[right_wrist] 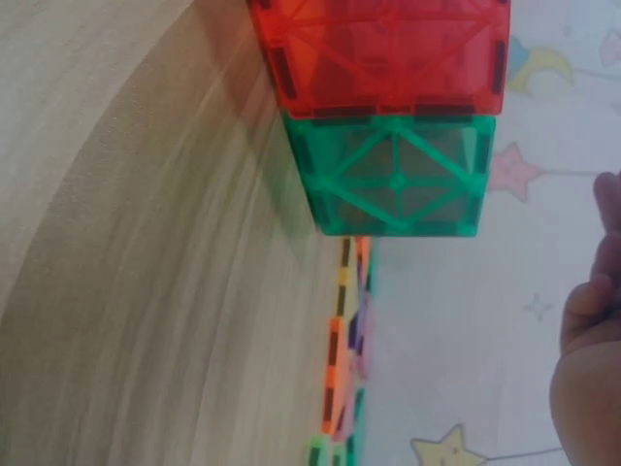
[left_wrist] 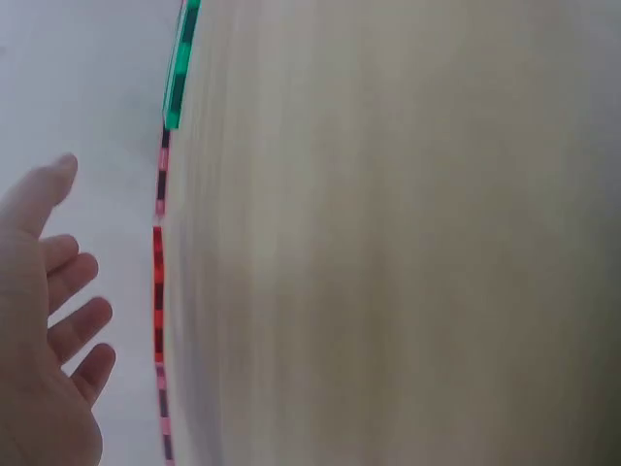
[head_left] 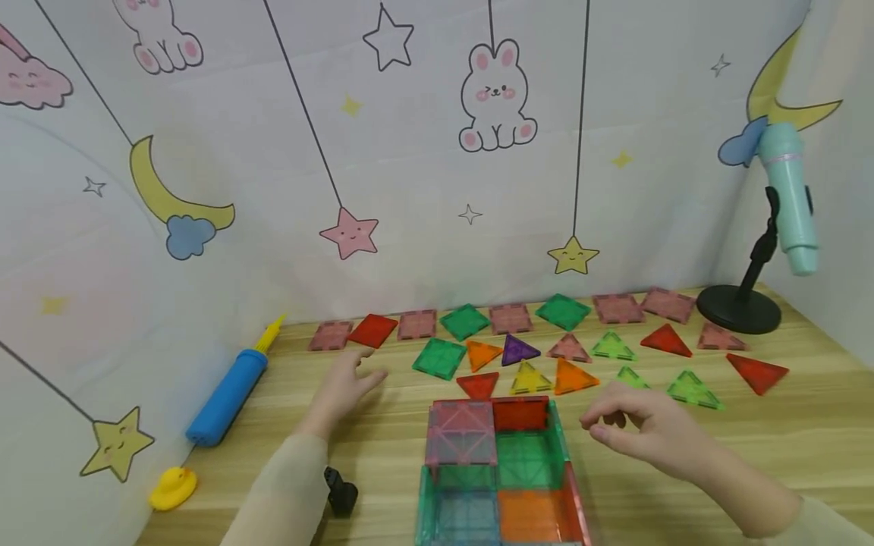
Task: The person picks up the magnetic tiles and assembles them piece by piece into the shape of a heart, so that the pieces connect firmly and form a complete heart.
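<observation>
A box of magnetic tiles (head_left: 576, 493) stands at the front middle of the table in the head view. Its walls are green and red, and a pink tile (head_left: 461, 434) covers its back left quarter. Left of it, my left hand (head_left: 341, 388) reaches toward the back row, fingers relaxed and holding nothing. A red square tile (head_left: 372, 331) lies just beyond those fingertips. My right hand (head_left: 649, 426) hovers right of the box with loosely curled fingers and nothing in them. In the right wrist view, the box's green wall tile (right_wrist: 393, 180) stands upright, apart from this hand.
Pink and green square tiles (head_left: 416, 324) line the back of the table, with several triangle tiles (head_left: 529, 379) before them. A blue pump (head_left: 227, 398), a yellow duck (head_left: 174, 487) and a small black object (head_left: 340, 493) sit left. A microphone on a stand (head_left: 740, 309) occupies the back right.
</observation>
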A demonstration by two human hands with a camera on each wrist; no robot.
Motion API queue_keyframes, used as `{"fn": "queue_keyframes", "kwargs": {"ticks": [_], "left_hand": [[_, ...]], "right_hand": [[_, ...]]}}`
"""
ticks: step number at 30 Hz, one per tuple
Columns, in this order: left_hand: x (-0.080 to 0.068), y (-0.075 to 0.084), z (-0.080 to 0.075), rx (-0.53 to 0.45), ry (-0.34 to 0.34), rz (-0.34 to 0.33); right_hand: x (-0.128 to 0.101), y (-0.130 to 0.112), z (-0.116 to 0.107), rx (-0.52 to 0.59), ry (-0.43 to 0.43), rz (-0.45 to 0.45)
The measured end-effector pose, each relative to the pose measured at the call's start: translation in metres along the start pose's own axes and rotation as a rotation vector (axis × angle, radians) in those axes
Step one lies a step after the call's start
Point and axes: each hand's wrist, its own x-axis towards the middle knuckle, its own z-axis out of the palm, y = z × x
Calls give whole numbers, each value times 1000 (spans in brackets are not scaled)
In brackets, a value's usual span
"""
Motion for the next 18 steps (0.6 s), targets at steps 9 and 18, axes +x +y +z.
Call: {"fn": "queue_keyframes", "kwargs": {"ticks": [9,18], "left_hand": [[27,-13,12,139,-20,-76],[27,-11,14,202,-49,-108]], "right_hand": [[-3,-2,-6,50,24,34],[-9,4,-11,88,29,27]]}}
